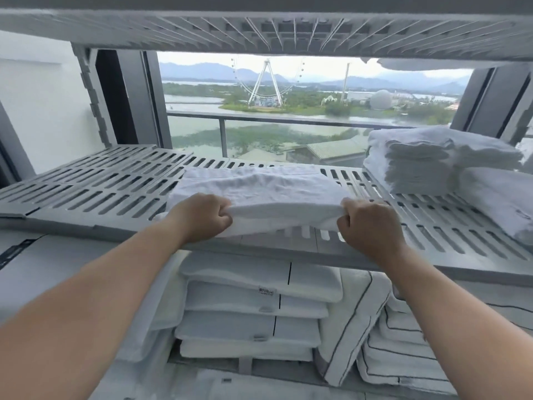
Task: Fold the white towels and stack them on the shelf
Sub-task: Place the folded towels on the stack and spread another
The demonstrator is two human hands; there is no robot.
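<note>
Resting on the shelf, a folded towel is pinched at its near corners by left hand and right hand, probably for even placement; a stack lies beyond the right hand.

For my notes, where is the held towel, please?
Head view, centre: towel on the shelf front, gripped by left hand and right hand, stack to its right.
</note>
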